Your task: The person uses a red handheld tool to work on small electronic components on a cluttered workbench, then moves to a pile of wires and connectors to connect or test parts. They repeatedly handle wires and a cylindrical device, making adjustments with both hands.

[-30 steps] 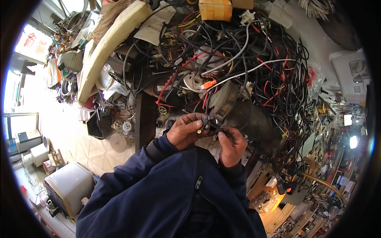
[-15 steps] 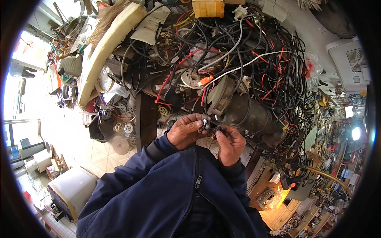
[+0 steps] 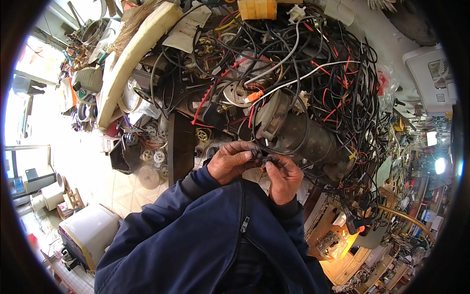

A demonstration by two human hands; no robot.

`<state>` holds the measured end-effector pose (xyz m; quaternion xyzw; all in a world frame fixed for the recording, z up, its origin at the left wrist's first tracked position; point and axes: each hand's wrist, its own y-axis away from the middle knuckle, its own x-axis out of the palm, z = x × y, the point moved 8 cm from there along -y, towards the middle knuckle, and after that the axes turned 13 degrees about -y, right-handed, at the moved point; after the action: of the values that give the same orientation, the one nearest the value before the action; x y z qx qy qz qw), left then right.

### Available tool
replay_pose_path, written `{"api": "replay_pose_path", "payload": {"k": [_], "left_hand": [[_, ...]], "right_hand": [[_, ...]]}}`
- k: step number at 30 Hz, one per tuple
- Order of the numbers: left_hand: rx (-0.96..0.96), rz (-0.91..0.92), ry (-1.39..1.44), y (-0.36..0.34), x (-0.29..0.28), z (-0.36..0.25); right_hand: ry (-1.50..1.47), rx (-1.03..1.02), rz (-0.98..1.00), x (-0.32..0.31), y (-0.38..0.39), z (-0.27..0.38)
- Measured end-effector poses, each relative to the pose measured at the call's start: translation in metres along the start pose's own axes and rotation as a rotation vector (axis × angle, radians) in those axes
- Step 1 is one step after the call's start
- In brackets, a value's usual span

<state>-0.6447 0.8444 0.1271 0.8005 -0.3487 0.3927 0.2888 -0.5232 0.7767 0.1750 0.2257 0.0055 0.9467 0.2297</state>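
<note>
Where the sleeves of a navy zip-front cloth jacket (image 3: 181, 240) come together, the left hand (image 3: 230, 160) has its fingers pinched on a small dark piece (image 3: 255, 154). Just to its right, the right hand (image 3: 284, 179) has its fingers clamped on a second small dark part with a brass-coloured end (image 3: 263, 168); whether the two touch is hard to tell. Just beyond lies a large dark metal cylinder (image 3: 311, 134), then, farther, a bright orange plug (image 3: 254, 96) among tangled black cables (image 3: 360, 93).

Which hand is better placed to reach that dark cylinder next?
Probably your right hand: it's nearer the dark cylinder; your left hand is farther left. Both seem to pinch small parts.
</note>
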Motion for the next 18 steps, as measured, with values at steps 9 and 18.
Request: {"api": "replay_pose_path", "payload": {"k": [9,18], "left_hand": [[0.01,0.02,-0.049,-0.003,0.007,0.005],[-0.012,-0.312,-0.224,-0.016,-0.04,0.016]], "right_hand": [[0.038,-0.037,0.001,-0.002,-0.001,0.007],[0.074,0.012,-0.093,-0.035,-0.015,-0.031]]}}
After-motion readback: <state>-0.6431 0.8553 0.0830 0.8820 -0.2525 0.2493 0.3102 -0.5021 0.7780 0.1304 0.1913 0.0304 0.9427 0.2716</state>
